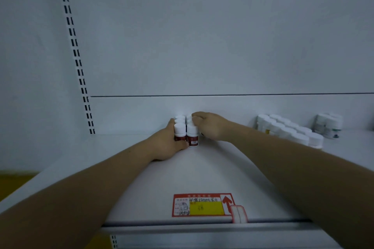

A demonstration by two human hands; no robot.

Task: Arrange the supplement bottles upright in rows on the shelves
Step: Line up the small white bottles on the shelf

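Observation:
Several small white bottles with dark red labels (192, 136) stand upright in two short rows at the back of the white shelf (202, 168), near the rear panel. My left hand (167, 144) presses against the left side of the cluster, with its fingers wrapped around the front left bottle. My right hand (208, 126) rests on the right side and over the caps of the rear bottles. Both forearms stretch in from the bottom corners. The rear bottles are partly hidden by the front ones and by my right hand.
A row of white-capped bottles (289, 130) runs along the shelf at the right, with bigger white bottles (328, 125) behind it. A red and yellow price tag (200, 205) sits on the shelf's front edge. A slotted upright (81, 70) stands at the left.

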